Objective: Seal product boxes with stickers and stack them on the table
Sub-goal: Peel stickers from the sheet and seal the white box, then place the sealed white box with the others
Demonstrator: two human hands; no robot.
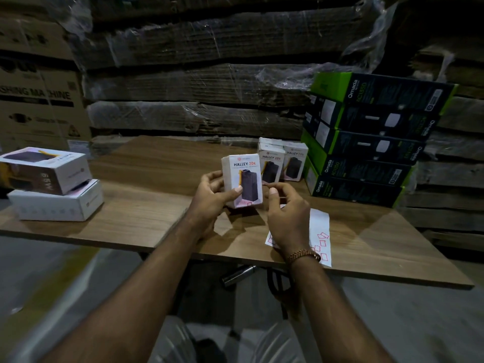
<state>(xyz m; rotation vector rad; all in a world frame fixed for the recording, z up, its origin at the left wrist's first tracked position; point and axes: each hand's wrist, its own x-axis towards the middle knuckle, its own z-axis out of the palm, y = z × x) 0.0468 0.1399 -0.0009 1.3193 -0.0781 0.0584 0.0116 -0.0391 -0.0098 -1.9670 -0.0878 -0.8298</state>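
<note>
Upright, long axis vertical, the box [242, 180] sits gripped in the left hand [212, 197]; right hand [286, 216] pinches a sticker [265, 184].

Bare forearms, a beaded bracelet [303, 255] on the right wrist, light trousers [264, 344] below.

Dim warehouse light, dark upper corners, wide-angle edge distortion, blurred lower foreground

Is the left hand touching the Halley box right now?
Touching. The head view shows the left hand gripping the Halley box, thumb across its front.
</note>
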